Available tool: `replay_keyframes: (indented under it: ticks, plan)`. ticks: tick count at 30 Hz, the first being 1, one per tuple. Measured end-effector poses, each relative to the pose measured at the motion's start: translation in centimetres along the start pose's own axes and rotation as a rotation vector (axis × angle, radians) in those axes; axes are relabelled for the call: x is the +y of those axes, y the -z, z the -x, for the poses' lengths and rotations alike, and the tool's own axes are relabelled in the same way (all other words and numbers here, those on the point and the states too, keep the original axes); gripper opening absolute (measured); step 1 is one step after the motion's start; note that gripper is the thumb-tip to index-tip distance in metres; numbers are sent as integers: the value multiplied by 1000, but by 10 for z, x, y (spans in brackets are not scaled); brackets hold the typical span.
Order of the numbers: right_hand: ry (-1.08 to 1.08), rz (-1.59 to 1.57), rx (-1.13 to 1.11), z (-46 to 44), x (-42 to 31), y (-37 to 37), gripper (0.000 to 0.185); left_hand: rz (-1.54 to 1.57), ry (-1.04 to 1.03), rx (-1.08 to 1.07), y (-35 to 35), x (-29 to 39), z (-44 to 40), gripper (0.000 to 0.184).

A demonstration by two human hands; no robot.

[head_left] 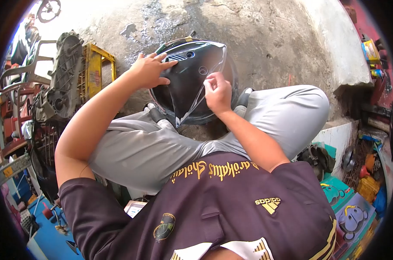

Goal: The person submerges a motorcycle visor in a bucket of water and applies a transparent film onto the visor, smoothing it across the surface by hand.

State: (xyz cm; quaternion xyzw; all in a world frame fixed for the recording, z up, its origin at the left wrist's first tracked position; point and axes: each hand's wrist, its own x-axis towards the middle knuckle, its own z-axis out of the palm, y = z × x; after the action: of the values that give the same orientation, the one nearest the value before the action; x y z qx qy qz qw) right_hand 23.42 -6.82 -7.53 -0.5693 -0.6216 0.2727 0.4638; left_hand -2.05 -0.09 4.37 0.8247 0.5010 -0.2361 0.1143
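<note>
A glossy black panel [183,82], pointed at its near end and looking like a motorcycle body panel, lies across a dark round basin or tyre [204,118] between my knees. Pale, shiny edges run along its right side, and round holes show near the top. My left hand [152,71] rests on the panel's left side, fingers spread. At the right edge, my right hand [218,92] is closed with thumb and fingers pinched together. Whatever is in that pinch is too small or hidden to make out.
A yellow crate [92,69] and a grey metal engine cover [64,78] stand at the left. Wet concrete floor [266,39] stretches beyond the panel. On the right are a concrete ledge [339,47], a dark metal part [316,159] and printed boxes [352,214].
</note>
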Motion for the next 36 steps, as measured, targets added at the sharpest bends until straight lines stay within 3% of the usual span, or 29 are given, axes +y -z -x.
replay_keyframes:
  ticks: [7,12,15,16,18,19,20,22,23,26,28,32,36]
  plan:
    - [-204,-173,64,-20,-7,15,22,-184,-60,25,24,17,2,80]
    - [-81,-238,118,-27,-5,21,24,-158,-51,163,61,27,6,81]
    - [-65,-262,141,-28,-16,32,25,475,-34,294,74,36,-6,73]
    - [-64,-268,136,-28,-16,34,25,474,-25,293,76,50,-2,73]
    - [-154,-259,124,-31,-13,37,23,732,124,586,79,79,6,71]
    - [-154,-262,130,-29,-15,39,23,790,196,732,59,85,-2,68]
    - [-156,-218,119,-27,-16,42,21,789,189,734,32,91,-8,68]
    - [-154,-123,87,-24,-19,50,16,796,437,845,-6,109,-2,63]
    - [-165,-124,74,-23,-20,52,16,758,538,709,-13,117,4,63]
    - [-186,-97,-5,-22,-30,56,19,587,581,693,-16,116,15,65]
    - [-231,-45,-84,-11,-52,58,23,547,484,748,-21,101,12,72]
    - [60,34,-165,11,-41,51,23,614,584,761,-45,95,3,64]
    - [77,11,-223,15,-21,39,25,632,589,856,-58,88,-16,58]
